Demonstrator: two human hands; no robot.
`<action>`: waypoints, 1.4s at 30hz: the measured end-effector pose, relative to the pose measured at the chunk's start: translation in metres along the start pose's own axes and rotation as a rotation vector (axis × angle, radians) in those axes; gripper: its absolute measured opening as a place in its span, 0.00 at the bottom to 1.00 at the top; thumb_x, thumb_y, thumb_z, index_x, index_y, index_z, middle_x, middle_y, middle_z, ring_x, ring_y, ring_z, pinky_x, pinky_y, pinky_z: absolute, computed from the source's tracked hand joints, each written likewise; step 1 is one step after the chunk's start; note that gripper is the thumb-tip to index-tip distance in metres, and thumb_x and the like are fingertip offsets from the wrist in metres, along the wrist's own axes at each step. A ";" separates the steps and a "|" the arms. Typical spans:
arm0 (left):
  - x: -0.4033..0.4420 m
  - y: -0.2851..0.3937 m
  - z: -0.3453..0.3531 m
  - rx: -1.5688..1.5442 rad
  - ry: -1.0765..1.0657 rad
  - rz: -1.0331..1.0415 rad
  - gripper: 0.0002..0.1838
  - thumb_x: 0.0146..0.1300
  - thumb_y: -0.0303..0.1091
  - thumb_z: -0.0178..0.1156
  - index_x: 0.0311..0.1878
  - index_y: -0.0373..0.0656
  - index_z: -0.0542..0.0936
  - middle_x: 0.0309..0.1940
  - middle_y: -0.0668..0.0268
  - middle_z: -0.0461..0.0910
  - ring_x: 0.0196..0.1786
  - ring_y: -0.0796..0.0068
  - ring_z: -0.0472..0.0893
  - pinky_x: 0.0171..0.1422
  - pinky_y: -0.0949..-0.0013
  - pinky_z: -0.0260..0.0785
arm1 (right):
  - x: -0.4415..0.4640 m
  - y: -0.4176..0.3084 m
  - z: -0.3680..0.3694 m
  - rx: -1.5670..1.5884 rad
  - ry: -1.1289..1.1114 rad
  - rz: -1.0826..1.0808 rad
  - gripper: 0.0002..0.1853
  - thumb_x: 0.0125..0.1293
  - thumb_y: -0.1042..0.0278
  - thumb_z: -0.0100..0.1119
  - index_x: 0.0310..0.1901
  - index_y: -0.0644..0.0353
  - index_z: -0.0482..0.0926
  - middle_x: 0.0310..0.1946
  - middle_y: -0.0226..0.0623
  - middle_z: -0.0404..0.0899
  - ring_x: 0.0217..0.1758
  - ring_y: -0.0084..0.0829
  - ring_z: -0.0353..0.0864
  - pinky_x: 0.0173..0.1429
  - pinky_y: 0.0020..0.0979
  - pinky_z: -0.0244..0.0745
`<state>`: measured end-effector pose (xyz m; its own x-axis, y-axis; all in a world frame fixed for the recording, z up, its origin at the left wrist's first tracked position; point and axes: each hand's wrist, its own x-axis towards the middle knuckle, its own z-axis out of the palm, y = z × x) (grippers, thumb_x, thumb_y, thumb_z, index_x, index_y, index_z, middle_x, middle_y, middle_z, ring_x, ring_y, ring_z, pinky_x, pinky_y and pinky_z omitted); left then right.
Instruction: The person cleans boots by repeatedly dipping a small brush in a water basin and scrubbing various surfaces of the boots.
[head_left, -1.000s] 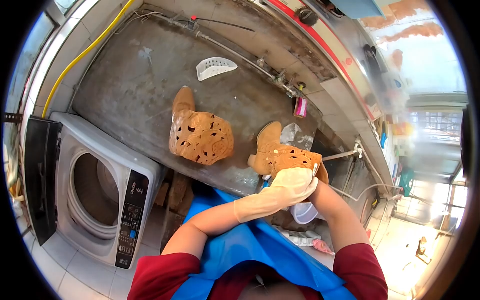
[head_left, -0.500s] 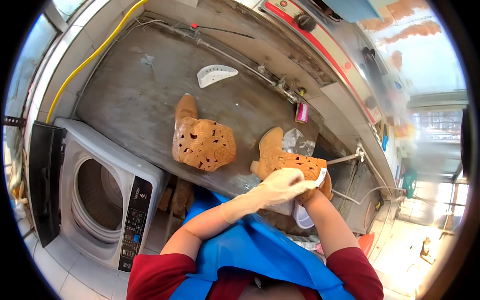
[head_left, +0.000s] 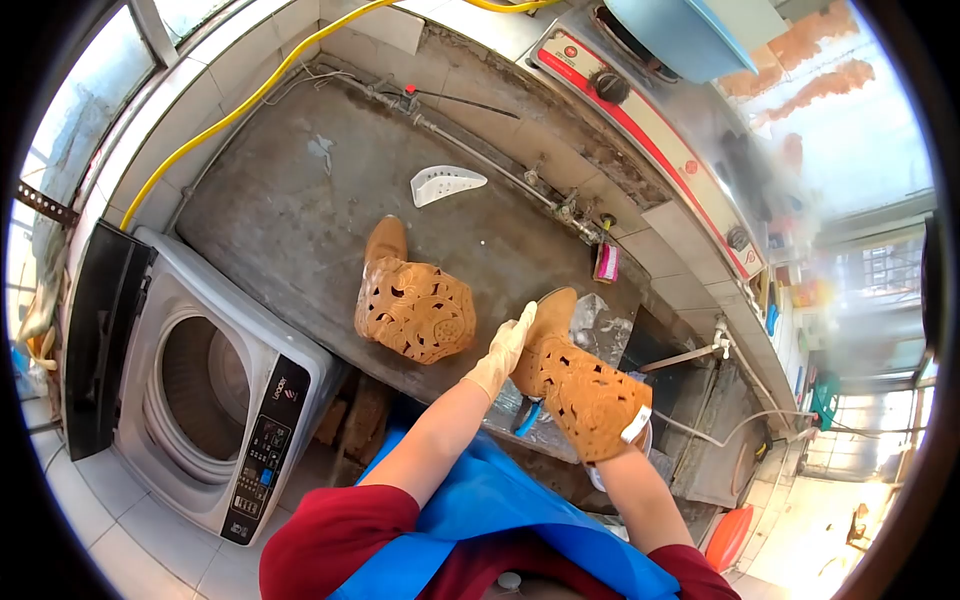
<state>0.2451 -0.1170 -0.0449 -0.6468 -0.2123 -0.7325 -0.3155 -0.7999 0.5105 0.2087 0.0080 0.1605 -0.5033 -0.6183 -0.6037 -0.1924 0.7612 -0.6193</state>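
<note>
A tan cowboy boot (head_left: 585, 385) with cut-out patterns is tilted at the counter's front edge, toe pointing away. My left hand (head_left: 506, 350), in a cream glove, grips its foot near the heel. My right forearm runs into the boot's shaft opening; the right hand is inside and its fingers are hidden. A white tag (head_left: 636, 425) hangs at the shaft's rim. The matching boot (head_left: 418, 310) lies on the counter to the left, apart from both hands. A blue handle (head_left: 529, 418) shows below my left hand.
The grey counter (head_left: 290, 220) bears a white perforated piece (head_left: 445, 184), a pink packet (head_left: 606, 262) and clear plastic (head_left: 595, 322). Pipes and taps (head_left: 570, 210) run along its back. An open washing machine (head_left: 225, 390) stands at left. A red basin (head_left: 729, 537) is at lower right.
My left hand has moved from the shaft's rim to the boot's foot. The boot has turned more upright in view, and the blue handle now shows. The view has shifted slightly.
</note>
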 end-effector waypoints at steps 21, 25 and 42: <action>-0.104 0.075 0.062 -0.253 0.145 0.589 0.42 0.52 0.52 0.76 0.62 0.38 0.67 0.56 0.59 0.77 0.55 0.69 0.76 0.62 0.65 0.69 | -0.069 0.024 -0.007 -0.036 0.047 -0.067 0.23 0.61 0.67 0.63 0.58 0.65 0.76 0.47 0.39 0.82 0.50 0.27 0.81 0.53 0.29 0.76; -0.123 0.085 0.065 -0.176 0.269 0.542 0.44 0.53 0.57 0.74 0.62 0.37 0.67 0.55 0.58 0.77 0.57 0.66 0.75 0.63 0.64 0.68 | -0.075 0.024 -0.011 -0.056 0.052 -0.081 0.23 0.61 0.67 0.63 0.58 0.65 0.76 0.47 0.39 0.82 0.50 0.27 0.81 0.53 0.29 0.76; -0.087 0.144 0.026 -0.441 -0.299 0.325 0.44 0.63 0.65 0.60 0.73 0.43 0.64 0.70 0.59 0.67 0.69 0.62 0.68 0.72 0.56 0.61 | -0.086 0.007 -0.027 -0.121 0.086 -0.140 0.25 0.60 0.67 0.64 0.59 0.65 0.75 0.47 0.39 0.83 0.49 0.27 0.81 0.53 0.29 0.75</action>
<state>0.2379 -0.1987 0.1042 -0.8482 -0.3687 -0.3803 0.2053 -0.8907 0.4055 0.2283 0.0719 0.2220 -0.5338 -0.7046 -0.4675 -0.3626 0.6902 -0.6262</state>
